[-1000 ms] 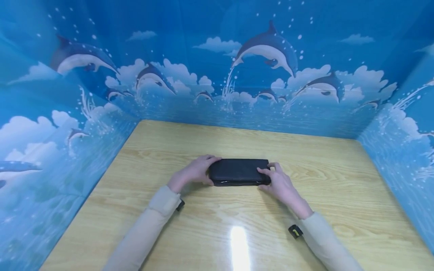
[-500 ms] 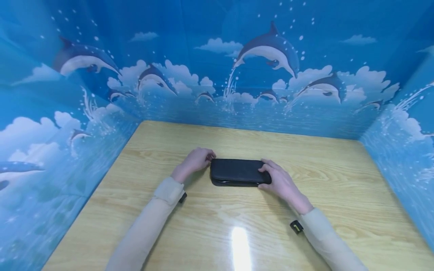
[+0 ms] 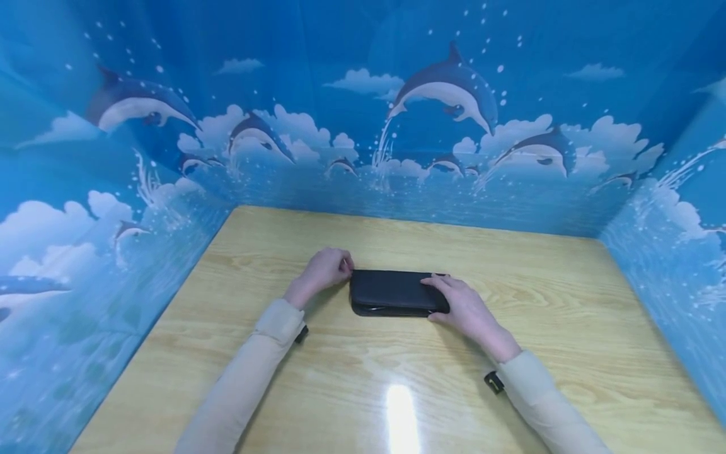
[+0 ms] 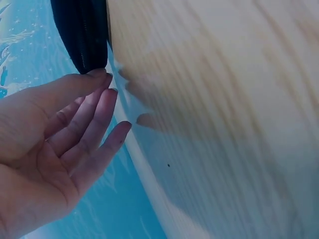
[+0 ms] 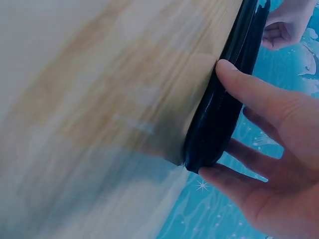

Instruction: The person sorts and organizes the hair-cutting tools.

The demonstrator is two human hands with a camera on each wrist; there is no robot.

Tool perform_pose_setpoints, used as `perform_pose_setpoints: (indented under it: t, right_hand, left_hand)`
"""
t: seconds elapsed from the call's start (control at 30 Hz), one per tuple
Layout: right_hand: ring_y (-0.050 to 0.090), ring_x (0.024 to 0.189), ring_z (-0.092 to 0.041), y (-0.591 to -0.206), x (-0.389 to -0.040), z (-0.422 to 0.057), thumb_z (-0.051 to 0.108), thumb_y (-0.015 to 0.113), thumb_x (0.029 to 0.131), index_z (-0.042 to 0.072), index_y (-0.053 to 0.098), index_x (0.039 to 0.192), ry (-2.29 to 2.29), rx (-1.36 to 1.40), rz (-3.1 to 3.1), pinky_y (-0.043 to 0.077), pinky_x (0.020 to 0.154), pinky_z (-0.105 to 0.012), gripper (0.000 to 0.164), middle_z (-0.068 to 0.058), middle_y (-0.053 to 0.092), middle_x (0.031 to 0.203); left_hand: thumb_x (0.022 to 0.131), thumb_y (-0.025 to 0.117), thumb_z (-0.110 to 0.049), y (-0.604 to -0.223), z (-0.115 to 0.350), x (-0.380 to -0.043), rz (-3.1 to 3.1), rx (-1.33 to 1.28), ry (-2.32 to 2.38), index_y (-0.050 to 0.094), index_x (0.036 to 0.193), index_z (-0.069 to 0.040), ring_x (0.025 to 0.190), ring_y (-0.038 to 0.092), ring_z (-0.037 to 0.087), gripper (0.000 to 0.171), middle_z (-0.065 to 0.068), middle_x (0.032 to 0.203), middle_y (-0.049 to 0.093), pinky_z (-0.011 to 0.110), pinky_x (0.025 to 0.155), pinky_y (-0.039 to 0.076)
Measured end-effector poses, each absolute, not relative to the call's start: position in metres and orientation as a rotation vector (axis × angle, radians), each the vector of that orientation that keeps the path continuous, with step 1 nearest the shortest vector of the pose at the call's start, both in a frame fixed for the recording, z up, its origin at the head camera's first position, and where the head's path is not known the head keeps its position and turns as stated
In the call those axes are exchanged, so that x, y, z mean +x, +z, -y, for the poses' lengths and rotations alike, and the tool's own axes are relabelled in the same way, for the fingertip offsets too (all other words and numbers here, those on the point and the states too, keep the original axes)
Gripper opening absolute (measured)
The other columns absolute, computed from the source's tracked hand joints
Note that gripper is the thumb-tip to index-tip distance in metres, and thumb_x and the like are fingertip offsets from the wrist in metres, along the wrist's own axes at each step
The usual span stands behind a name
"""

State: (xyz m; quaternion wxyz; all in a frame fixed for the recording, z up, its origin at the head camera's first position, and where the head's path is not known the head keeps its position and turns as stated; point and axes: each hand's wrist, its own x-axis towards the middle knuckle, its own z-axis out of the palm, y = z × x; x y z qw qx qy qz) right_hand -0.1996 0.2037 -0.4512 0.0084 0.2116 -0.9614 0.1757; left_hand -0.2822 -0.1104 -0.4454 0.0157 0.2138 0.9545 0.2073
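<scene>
A black zip wallet (image 3: 388,291) lies flat on the wooden table, its long side running left to right. My left hand (image 3: 327,269) pinches at its far left corner with thumb and forefinger. In the left wrist view the thumb covers the tip of the wallet (image 4: 83,37), so whether a zip pull sits in the pinch is hidden. The right hand (image 3: 466,309) grips the right end, fingers on top and thumb on the near side. A zip line runs along the side of the wallet (image 5: 215,122) in the right wrist view.
The pale wooden table (image 3: 317,391) has a bright light reflection near its front. Blue dolphin-print cloth (image 3: 363,126) encloses its back and sides. A small black device (image 3: 494,382) is at the right wrist, another (image 3: 301,334) at the left.
My left hand has shifted from gripping the wallet's left end to pinching at its far left corner. The right hand reaches slightly further over the right end.
</scene>
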Motion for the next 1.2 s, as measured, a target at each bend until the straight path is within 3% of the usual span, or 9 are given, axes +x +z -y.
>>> perform_pose_setpoints:
  t: [0.17, 0.6, 1.2]
  right_hand:
    - [0.047, 0.133, -0.051, -0.452, -0.197, -0.204, 0.026, 0.087, 0.081, 0.016, 0.057, 0.145, 0.473, 0.696, 3.004, 0.041, 0.107, -0.064, 0.072, -0.022, 0.047, 0.152]
    - [0.05, 0.129, -0.05, -0.45, -0.197, -0.201, 0.023, 0.087, 0.081, 0.013, 0.058, 0.144, 0.447, 0.678, 3.008, 0.043, 0.105, -0.062, 0.071, -0.024, 0.048, 0.149]
    - [0.05, 0.127, -0.051, -0.451, -0.199, -0.195, 0.019, 0.087, 0.079, 0.012, 0.059, 0.143, 0.469, 0.645, 3.027, 0.043, 0.104, -0.063, 0.071, -0.025, 0.048, 0.148]
  left_hand:
    - [0.082, 0.07, 0.0, -0.445, 0.113, -0.282, -2.967, 0.661, 0.662, 0.075, 0.089, -0.01, 0.08, 0.07, 0.019, 0.013, 0.003, 0.085, 0.075, 0.037, 0.079, 0.057]
    - [0.083, 0.072, -0.001, -0.442, 0.124, -0.275, -2.914, 0.655, 0.725, 0.081, 0.093, -0.012, 0.068, 0.06, 0.011, 0.017, 0.0, 0.086, 0.076, 0.032, 0.074, 0.051]
    - [0.082, 0.073, 0.001, -0.439, 0.133, -0.256, -2.903, 0.69, 0.78, 0.077, 0.086, -0.009, 0.068, 0.062, 0.009, 0.012, 0.003, 0.081, 0.074, 0.029, 0.071, 0.055]
